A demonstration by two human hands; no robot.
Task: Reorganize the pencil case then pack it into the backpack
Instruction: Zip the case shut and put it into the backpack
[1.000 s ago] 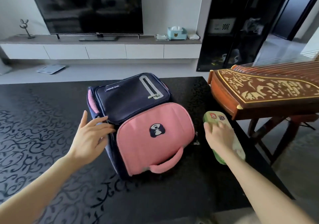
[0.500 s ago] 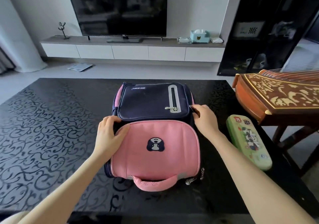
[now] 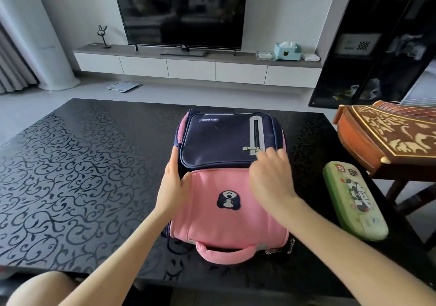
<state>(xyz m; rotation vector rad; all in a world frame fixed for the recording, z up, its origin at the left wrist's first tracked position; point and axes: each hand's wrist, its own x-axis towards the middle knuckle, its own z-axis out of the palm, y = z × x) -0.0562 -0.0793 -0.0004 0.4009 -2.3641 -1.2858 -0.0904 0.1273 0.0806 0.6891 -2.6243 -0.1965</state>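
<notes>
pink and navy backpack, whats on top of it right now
Both bare hands: left hand on its left edge, right hand over the pink and navy backpack. What the right hand covers is hidden.

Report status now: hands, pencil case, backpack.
Left hand braces backpack. Right hand over its front, grip unclear. Pencil case shut, on table, unpacked.

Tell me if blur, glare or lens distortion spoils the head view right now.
Head view: the right hand is motion-blurred at the fingers; the left hand and backpack are sharp. The glossy table shows soft sheen, no harsh glare. The TV mirrors the room. Wide-angle bending tilts the cabinet.
</notes>
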